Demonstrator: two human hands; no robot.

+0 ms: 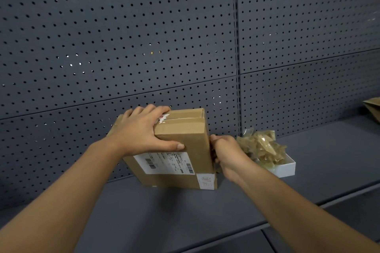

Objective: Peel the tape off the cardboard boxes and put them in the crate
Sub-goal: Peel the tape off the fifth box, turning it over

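Note:
A brown cardboard box [185, 141] stands tilted on its lower edge on the grey shelf, with a white shipping label on its front and brown tape along its top seam. My left hand [141, 129] grips the box's upper left part, fingers over the top and thumb across the front. My right hand [228, 154] is at the box's right side with curled fingers against that edge; what they pinch is hidden.
A small white tray [287, 167] to the right holds a heap of crumpled peeled tape [261, 146]. Another piece of cardboard [373, 109] shows at the far right edge. A grey pegboard wall [144, 37] backs the grey shelf [185, 211].

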